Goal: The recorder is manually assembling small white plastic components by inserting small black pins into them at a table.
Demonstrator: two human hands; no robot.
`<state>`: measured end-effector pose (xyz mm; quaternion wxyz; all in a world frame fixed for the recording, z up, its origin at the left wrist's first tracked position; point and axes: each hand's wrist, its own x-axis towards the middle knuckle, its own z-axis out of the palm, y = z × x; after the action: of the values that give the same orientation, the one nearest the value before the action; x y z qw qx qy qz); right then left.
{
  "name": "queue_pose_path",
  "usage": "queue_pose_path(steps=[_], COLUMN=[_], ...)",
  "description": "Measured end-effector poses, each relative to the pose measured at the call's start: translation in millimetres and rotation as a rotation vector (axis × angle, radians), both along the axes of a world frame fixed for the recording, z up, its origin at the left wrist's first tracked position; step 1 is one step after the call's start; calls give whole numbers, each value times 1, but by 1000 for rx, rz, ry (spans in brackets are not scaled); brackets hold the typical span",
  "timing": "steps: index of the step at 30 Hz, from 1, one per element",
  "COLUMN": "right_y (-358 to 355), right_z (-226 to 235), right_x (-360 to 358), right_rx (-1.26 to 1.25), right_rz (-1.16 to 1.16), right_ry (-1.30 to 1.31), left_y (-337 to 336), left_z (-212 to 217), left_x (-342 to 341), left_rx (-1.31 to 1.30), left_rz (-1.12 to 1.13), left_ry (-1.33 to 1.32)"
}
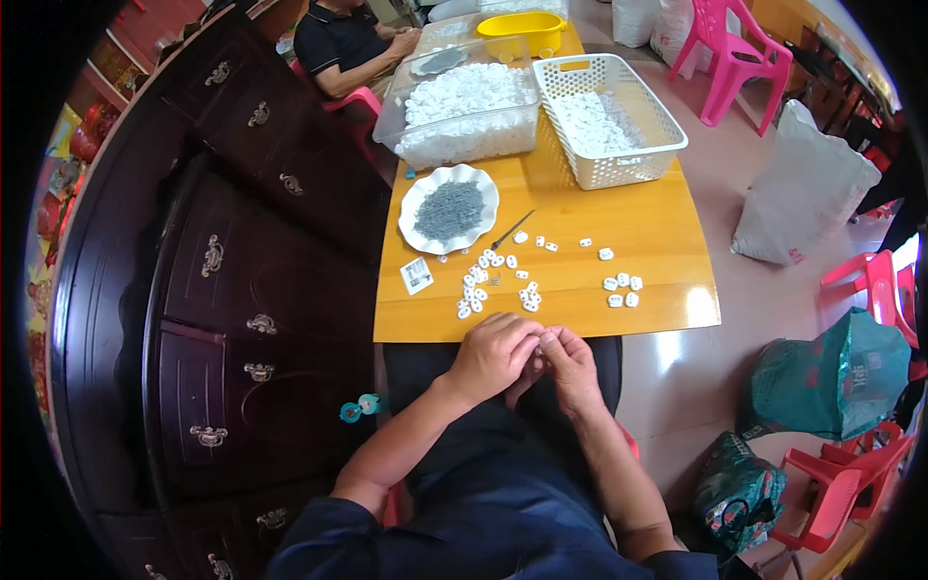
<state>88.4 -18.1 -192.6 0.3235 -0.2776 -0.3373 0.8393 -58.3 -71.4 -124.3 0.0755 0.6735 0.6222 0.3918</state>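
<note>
One yellow-brown wooden worktop (667,227) spreads beyond the fingers. Just before its near edge, the left hand (495,353) and right hand (574,369) meet, fingers drawn closed together at the tips; anything gripped is too hidden to tell. Small white rounded pieces with dark marks (623,280) lie past the fingers: five grouped rightward, one just beyond those, more straight ahead and leftward, too crowded to count. Farther off stand one white scalloped plate (410,228), one clear plastic bin (469,146) and one white perforated basket (633,172).
</note>
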Motion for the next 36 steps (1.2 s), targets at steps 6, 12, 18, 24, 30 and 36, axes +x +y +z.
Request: queue_pose_path(steps=[6,12,18,24,30,36], right_y=[-3,-4,-4,0,-2,-1], right_z=[1,2,5,6,2,1], right_x=[-4,-2,-5,-1,0,-3], right_rx=[85,238,153,106,44,42], right_rz=[-46,-99,-69,-65,-23,-31], right_ry=[-31,-124,-49,-21,-11,-21], left_y=[-2,1,-5,-2,0,-3], left_z=[-3,-7,-14,-6,-2,-2], left_x=[0,7,-4,2,5,2], left_rx=[-27,-169,-347,-167,-3,46], left_rz=[-15,37,-34,24,6,25], left_ry=[-86,-411,-783,-479,-129,19])
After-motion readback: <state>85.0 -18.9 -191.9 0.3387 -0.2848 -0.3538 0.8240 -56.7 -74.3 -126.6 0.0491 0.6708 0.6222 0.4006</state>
